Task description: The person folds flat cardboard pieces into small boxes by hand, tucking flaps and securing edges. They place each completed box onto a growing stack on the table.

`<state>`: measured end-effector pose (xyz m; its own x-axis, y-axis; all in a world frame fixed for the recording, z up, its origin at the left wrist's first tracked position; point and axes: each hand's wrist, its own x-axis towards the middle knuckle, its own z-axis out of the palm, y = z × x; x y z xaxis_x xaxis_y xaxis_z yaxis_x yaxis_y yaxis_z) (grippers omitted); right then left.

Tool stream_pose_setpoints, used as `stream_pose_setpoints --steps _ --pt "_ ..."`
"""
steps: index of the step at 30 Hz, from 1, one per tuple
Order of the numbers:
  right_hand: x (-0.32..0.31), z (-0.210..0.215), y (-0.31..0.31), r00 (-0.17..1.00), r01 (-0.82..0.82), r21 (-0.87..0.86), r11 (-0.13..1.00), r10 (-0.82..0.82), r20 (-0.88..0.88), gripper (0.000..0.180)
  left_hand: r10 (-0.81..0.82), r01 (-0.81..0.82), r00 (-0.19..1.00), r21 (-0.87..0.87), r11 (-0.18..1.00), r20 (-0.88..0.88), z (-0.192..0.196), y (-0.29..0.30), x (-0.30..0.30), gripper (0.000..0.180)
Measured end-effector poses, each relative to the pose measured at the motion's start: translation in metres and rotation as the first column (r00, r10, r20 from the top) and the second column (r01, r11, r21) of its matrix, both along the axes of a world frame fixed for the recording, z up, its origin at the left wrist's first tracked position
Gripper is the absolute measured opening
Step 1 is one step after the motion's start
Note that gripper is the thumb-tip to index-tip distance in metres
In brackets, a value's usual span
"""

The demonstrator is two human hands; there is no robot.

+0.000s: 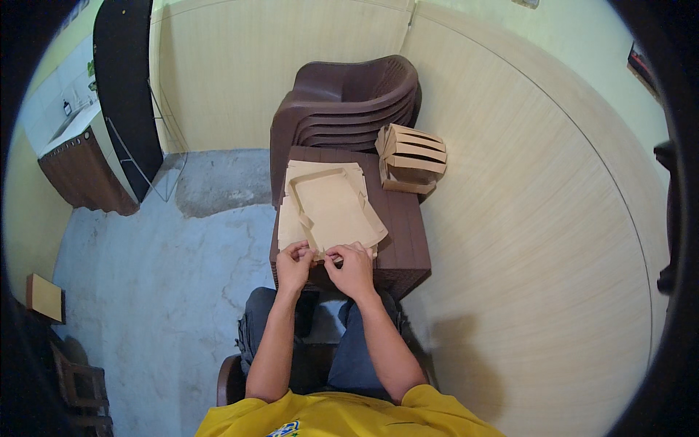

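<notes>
A brown cardboard box blank (331,204), its side flaps partly folded up, lies on a pile of flat cardboard sheets (292,226). Both sit on a dark brown plastic table (404,244). At the blank's near left corner, my left hand (294,266) pinches the folded edge between thumb and fingers. Close beside it, my right hand (350,268) grips the near edge of the same blank, its fingers bent. The fingertips of both hands nearly meet; the exact fold between them is too small to make out.
Several folded cardboard boxes (413,156) are stacked at the table's far right corner. Behind the table stand stacked brown plastic chairs (349,102). A wood-panelled wall (524,218) runs along the right. Far left, there is a sink counter (84,156) beside a black panel (125,87).
</notes>
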<state>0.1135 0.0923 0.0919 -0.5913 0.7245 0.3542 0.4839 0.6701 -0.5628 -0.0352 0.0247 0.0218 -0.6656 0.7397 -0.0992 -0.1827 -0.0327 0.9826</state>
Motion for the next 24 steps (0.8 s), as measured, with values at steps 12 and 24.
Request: stream_pose_setpoints --steps 12,24 --pt "-0.012 -0.033 0.015 0.987 0.048 -0.188 0.981 -0.075 -0.141 0.017 -0.045 0.042 0.992 0.027 0.999 0.121 0.001 0.004 0.015 0.038" --pt "0.000 -0.033 0.030 0.968 -0.093 -0.519 0.849 -0.044 -0.246 0.021 0.014 -0.017 0.998 0.049 0.999 0.062 -0.005 0.015 0.027 0.038"
